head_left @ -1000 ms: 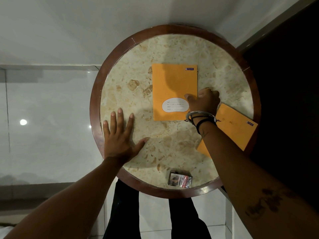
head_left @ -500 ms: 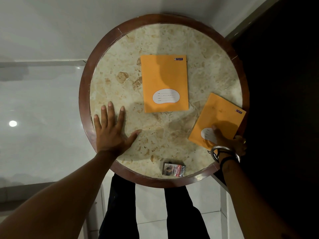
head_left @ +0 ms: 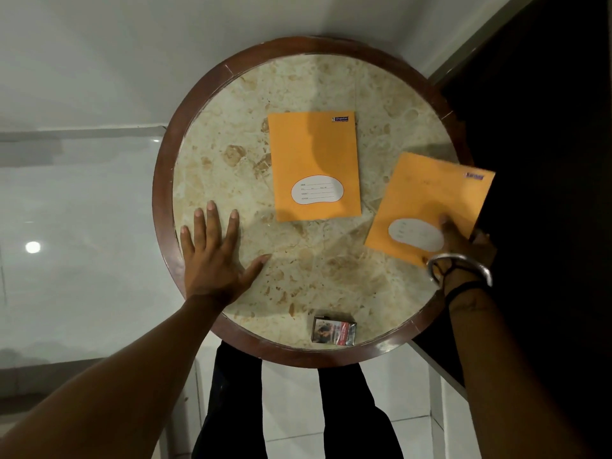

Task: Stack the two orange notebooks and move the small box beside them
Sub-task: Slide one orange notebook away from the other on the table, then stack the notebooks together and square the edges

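Note:
One orange notebook (head_left: pixel 314 160) lies flat near the middle of the round marble table (head_left: pixel 231 180), its white label toward me. A second orange notebook (head_left: pixel 427 197) is at the table's right edge, tilted and lifted at its far corner, which juts past the rim. My right hand (head_left: pixel 463 241) grips its near right corner, thumb on top. My left hand (head_left: pixel 215 256) rests flat on the table's left side, fingers spread. The small box (head_left: pixel 333 331) lies by the near rim.
The table has a dark wooden rim (head_left: pixel 162 207). A pale glossy floor (head_left: pixel 66 226) is to the left, and a dark area (head_left: pixel 546 127) lies to the right. My dark trouser legs (head_left: pixel 231 409) show beneath the near edge.
My right hand left the centre notebook, went to the right notebook and took hold of its near corner. That notebook has risen and now overhangs the rim. The left hand stayed put.

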A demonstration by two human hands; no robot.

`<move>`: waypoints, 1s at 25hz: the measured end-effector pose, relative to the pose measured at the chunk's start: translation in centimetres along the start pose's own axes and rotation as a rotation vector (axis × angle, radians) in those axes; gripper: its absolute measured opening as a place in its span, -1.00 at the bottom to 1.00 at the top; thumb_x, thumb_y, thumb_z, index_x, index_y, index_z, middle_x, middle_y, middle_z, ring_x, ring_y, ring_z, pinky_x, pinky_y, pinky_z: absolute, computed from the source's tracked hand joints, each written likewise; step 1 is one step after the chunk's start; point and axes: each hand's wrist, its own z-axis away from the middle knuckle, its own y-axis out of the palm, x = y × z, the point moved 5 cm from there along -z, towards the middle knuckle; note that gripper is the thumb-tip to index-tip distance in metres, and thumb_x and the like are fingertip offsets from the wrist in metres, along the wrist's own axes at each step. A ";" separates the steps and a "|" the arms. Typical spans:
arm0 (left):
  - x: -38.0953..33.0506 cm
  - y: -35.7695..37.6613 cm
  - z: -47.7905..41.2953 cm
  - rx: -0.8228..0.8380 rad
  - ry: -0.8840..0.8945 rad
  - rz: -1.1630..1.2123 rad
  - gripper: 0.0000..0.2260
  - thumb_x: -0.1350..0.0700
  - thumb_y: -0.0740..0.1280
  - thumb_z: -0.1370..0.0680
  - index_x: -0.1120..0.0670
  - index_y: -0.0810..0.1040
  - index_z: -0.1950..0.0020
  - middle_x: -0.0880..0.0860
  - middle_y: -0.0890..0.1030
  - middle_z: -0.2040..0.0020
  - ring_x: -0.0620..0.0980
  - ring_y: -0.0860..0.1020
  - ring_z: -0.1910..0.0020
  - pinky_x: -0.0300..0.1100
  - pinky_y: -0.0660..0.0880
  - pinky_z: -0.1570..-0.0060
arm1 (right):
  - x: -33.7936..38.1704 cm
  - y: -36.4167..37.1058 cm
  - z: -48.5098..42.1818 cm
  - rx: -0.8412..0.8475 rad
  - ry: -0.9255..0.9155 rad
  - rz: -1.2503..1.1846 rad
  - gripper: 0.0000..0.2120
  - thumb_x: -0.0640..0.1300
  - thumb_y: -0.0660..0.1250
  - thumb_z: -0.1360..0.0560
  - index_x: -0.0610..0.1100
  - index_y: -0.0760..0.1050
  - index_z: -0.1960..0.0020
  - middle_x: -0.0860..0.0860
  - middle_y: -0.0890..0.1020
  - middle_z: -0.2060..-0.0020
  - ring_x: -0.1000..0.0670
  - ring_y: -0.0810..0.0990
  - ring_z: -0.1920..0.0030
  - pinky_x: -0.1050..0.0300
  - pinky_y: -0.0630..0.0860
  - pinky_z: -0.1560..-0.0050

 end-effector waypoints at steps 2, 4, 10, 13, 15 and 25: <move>-0.1 0.0 0.1 0.009 0.003 -0.001 -0.09 -0.51 0.11 -0.48 0.03 0.09 -0.66 0.23 -0.05 -0.69 0.29 -0.07 -0.66 0.35 -0.03 -0.56 | 3.8 -1.1 -0.1 -0.017 -0.239 -0.045 -0.62 0.12 0.40 -0.42 -0.19 0.41 0.24 -0.23 0.44 0.30 -0.07 0.44 0.21 0.05 0.33 0.20; 0.0 0.0 0.0 0.014 0.001 -0.010 -0.08 -0.52 0.10 -0.48 0.02 0.09 -0.66 0.23 -0.07 -0.69 0.29 -0.08 -0.66 0.34 -0.03 -0.56 | 7.8 -1.8 0.2 0.024 -0.366 -0.137 -0.63 0.13 0.37 -0.42 -0.02 0.27 0.37 -0.04 0.33 0.44 -0.04 0.37 0.36 0.13 0.27 0.28; 0.2 0.2 0.1 0.024 -0.012 -0.012 -0.08 -0.54 0.06 -0.48 -0.02 0.04 -0.68 0.18 -0.14 -0.69 0.24 -0.14 -0.66 0.32 -0.04 -0.58 | 12.9 5.5 1.9 0.462 -0.185 -0.420 -0.91 -0.11 0.35 -0.53 -0.07 0.52 0.14 0.18 0.62 0.29 0.35 0.58 0.38 0.36 0.51 0.22; 0.1 0.2 -0.1 0.029 -0.017 -0.014 -0.08 -0.54 0.06 -0.48 -0.02 0.04 -0.68 0.17 -0.12 -0.69 0.23 -0.13 -0.66 0.31 -0.03 -0.58 | 12.0 10.4 4.5 0.661 -0.159 -0.363 -0.82 -0.11 0.38 -0.51 -0.19 0.58 -0.05 -0.08 0.66 0.10 -0.05 0.67 0.03 0.03 0.57 -0.09; 0.1 0.5 0.0 0.002 -0.020 -0.022 -0.09 -0.53 0.09 -0.48 0.00 0.09 -0.68 0.19 -0.06 -0.69 0.25 -0.08 -0.66 0.33 0.01 -0.57 | 11.3 12.2 5.0 0.663 -0.172 -0.307 -0.87 -0.10 0.41 -0.49 -0.18 0.58 0.07 -0.12 0.65 0.13 -0.13 0.63 0.10 -0.10 0.54 -0.09; -7.3 -7.0 -9.7 -0.221 -0.431 0.498 -0.54 -0.22 0.21 -0.59 0.14 0.58 -0.20 0.19 0.53 -0.22 0.23 0.45 -0.25 0.06 0.31 -0.21 | 11.0 13.5 4.5 0.378 -0.339 0.106 -0.37 0.19 0.55 -0.18 -0.20 0.48 -0.05 -0.16 0.54 -0.09 -0.14 0.56 -0.06 0.01 0.52 0.06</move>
